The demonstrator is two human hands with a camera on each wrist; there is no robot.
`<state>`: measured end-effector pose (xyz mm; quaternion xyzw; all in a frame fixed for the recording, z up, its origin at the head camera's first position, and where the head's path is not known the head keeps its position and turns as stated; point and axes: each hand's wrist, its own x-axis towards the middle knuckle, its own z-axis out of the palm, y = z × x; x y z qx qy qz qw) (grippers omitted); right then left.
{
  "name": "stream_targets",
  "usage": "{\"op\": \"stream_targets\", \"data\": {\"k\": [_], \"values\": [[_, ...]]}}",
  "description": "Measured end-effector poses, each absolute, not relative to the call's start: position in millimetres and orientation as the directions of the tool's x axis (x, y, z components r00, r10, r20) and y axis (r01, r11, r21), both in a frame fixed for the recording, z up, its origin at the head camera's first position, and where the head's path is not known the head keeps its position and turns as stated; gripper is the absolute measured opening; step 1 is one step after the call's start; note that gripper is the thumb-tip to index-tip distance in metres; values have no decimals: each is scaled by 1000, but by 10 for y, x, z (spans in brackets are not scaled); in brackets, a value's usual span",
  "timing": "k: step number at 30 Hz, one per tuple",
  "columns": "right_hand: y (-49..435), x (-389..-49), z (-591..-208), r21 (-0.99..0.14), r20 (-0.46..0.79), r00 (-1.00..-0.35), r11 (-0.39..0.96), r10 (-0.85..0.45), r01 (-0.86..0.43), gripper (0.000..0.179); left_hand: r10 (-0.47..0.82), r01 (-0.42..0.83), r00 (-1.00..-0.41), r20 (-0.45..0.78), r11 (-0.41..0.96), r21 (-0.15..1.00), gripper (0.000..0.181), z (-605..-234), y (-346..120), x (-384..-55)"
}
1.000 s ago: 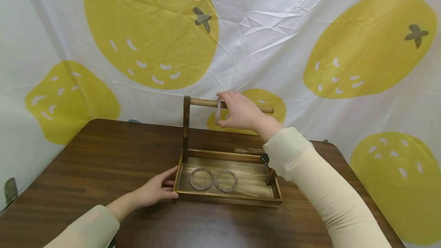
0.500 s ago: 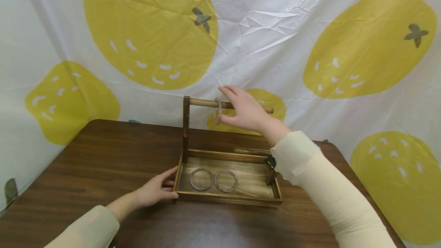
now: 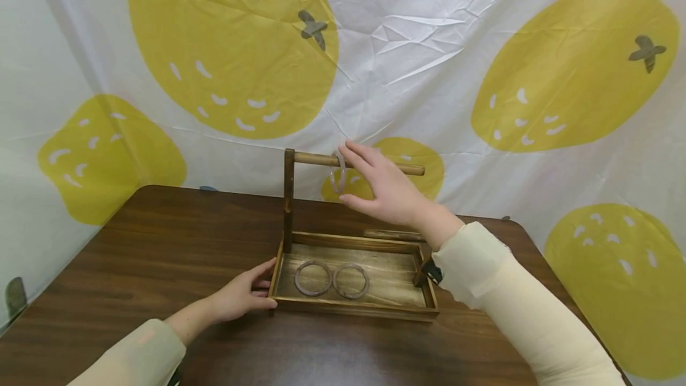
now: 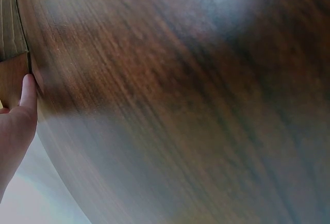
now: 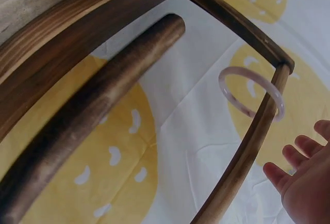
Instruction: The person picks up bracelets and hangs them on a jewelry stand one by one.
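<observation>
A wooden bangle stand (image 3: pixel 354 313) stands on the table, with a shallow tray at its base. My left hand (image 3: pixel 236 296) holds the tray's left end, thumb at the front corner. Two pale purplish bangles (image 3: pixel 351 282) lie side by side in the tray. Another bangle (image 5: pixel 250 77) hangs around the upper bar (image 3: pixel 316 160), left of its middle. Just right of that bangle, my right hand (image 3: pixel 393 186) has its fingers extended and holds nothing. In the right wrist view, a gap separates its fingertips from the bangle.
A tall upright (image 3: pixel 289 201) carries the upper bar from the left; the bar's right end is free. A lower bar (image 5: pixel 98 100) sits behind the tray on the right, partly hidden by my arm in the head view. Behind the table (image 3: pixel 177 243) hangs a lemon-print cloth (image 3: pixel 418 64).
My right hand has let go of the bangle, which now hangs from the upper bar. The hand has drawn slightly right, while the left hand stays put.
</observation>
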<state>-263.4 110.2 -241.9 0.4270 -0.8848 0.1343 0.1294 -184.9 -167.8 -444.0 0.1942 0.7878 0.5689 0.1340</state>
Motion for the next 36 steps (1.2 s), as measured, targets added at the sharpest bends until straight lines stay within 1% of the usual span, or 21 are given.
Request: {"op": "stream_targets", "data": {"k": [7, 12, 18, 24, 30, 36], "values": [[1153, -2554, -2504, -101, 367, -533, 537, -762, -837, 78, 456, 155, -890, 13, 276, 949, 89, -4439, -1680, -1845], [1188, -2500, -2585, -95, 375, -494, 498, -784, -862, 90, 456, 156, -890, 14, 276, 948, 89, -4444, -1680, -1845], [1230, -2444, -2662, -81, 330, -472, 474, -818, -877, 81, 457, 156, -889, 12, 280, 947, 89, -4446, -1678, -1840], [1262, -2392, -2735, -88, 292, -442, 436, -848, -896, 80, 455, 156, -891, 13, 280, 947, 89, -4451, -1678, -1845], [1255, -2345, -2852, -105, 274, -387, 372, -881, -922, 78, 461, 160, -887, 18, 271, 949, 89, -4446, -1678, -1855], [1248, -2299, -2978, -130, 220, -381, 360, -898, -924, 80, 461, 159, -887, 16, 272, 949, 89, -4449, -1680, -1860]]}}
